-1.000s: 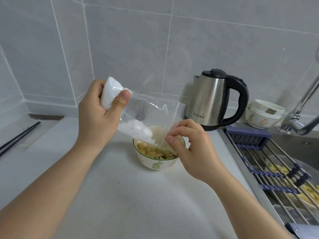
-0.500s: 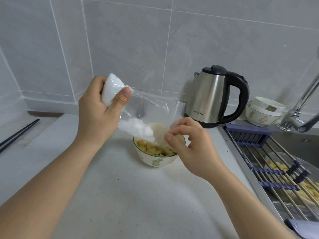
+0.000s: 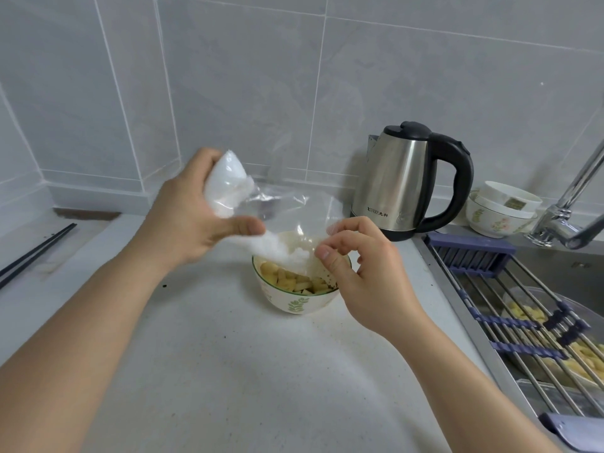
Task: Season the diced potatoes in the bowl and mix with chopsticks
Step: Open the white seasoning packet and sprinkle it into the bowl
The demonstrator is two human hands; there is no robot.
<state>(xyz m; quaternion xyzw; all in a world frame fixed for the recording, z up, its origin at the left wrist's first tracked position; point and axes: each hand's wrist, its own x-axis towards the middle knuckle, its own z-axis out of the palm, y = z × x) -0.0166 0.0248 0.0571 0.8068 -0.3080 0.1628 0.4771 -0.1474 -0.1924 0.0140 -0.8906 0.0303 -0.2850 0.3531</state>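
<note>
Head view: the fingers [image 3: 322, 253] of the right hand [image 3: 369, 276] curl in a pinch on the thin open edge of the clear plastic bag [image 3: 277, 207], just above the bowl's rim at about 2 o'clock from the bowl's centre. The left hand [image 3: 189, 220] wraps the bag's bunched, filled end, thumb stretched along its underside, holding it higher at about 10 o'clock from the bowl. The white seasoning [image 3: 277, 248] lies in two lumps: one packed in the left hand's grip, the other slid down toward the bag's mouth over the bowl.

The film looks limp, light and slick, so it will probably fold or slip unless both ends are kept taut. The bunched end suits a full grip; the mouth needs only a fingertip pinch to steer it. The grains seem loose and may drop in a rush, so a shallow tilt is the safer choice.

The bowl [image 3: 295, 304], likely ceramic, rigid and breakable, stands on the pale surface [image 3: 228, 371] with the diced potatoes [image 3: 287, 279] inside. The chopsticks [image 3: 36, 251] lie well apart at 9 o'clock, near the left edge; thin and stiff, they are best lifted near their upper ends. A steel kettle [image 3: 402, 181] stands at about 1 o'clock, stacked bowls [image 3: 500, 207] beyond it.
</note>
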